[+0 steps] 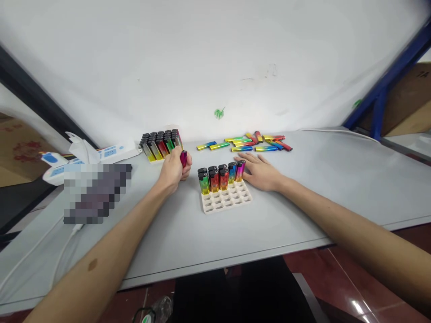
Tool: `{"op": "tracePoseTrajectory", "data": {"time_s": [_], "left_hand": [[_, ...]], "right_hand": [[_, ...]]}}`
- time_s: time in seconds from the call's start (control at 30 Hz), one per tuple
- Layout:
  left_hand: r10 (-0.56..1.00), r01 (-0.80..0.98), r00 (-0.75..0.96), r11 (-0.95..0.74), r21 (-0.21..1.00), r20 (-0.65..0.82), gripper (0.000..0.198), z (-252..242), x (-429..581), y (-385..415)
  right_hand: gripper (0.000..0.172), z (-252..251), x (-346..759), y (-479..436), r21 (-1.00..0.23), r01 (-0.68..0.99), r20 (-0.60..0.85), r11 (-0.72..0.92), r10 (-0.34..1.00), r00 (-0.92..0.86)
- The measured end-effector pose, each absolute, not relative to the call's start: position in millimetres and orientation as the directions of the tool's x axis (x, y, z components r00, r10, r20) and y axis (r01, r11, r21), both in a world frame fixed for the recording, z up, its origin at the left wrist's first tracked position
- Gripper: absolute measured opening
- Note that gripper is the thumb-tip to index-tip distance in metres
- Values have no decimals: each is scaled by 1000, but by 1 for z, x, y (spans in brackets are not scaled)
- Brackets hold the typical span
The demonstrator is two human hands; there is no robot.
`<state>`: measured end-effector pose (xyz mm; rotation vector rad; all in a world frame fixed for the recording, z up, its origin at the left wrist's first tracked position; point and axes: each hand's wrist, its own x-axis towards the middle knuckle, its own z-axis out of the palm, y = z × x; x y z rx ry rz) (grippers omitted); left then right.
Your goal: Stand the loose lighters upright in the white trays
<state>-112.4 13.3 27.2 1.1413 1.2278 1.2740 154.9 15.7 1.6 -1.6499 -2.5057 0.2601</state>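
Observation:
My left hand (174,169) is closed around a magenta lighter (183,158), held just left of a white grid tray (226,199). The tray's back rows hold several upright lighters (220,176) with black caps. My right hand (260,172) lies flat and open on the table against the tray's right side, fingers pointing left toward the tray. Behind it, several loose colourful lighters (249,142) lie scattered on the table. A second tray full of lighters (161,146) stands at the back left, just beyond my left hand.
White power strips (111,153) and crumpled white plastic (81,150) lie at the left, beside a blurred-out patch. A white cable (333,131) runs along the back right. A blue metal frame (387,85) and cardboard boxes stand at the right. The grey table (303,197) ends near me.

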Motion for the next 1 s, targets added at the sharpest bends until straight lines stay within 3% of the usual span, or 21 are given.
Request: {"op": "tracePoseTrajectory", "data": {"time_s": [0.17, 0.33, 0.47, 0.53, 0.63, 0.77, 0.9, 1.0], "left_hand": [[997, -86, -83, 1, 996, -8, 38, 27, -113, 14], [996, -100, -95, -15, 995, 6, 41, 24, -113, 14], [983, -46, -133, -134, 990, 127, 48, 22, -113, 14], [953, 76, -165, -246, 966, 256, 38, 29, -113, 11], [845, 316, -181, -435, 843, 503, 21, 53, -109, 1], [778, 471, -36, -541, 697, 628, 21, 103, -89, -28], [722, 691, 270, -606, 394, 638, 14, 131, -57, -56], [720, 719, 412, -634, 286, 558, 13, 128, -38, -63]], "right_hand": [[67, 1, 156, 16, -214, 892, 29, 398, 915, -402], [66, 0, 156, 17, -219, 890, 30, 399, 915, -403], [66, 1, 155, 17, -229, 887, 33, 402, 913, -406], [67, 0, 155, 17, -233, 886, 37, 400, 914, -403], [68, -1, 155, 17, -243, 881, 48, 406, 912, -407], [68, -2, 157, 20, -267, 865, 66, 424, 904, -423], [68, -2, 159, 21, -296, 850, 63, 436, 897, -438], [67, 0, 160, 20, -311, 834, 77, 455, 887, -455]]}}
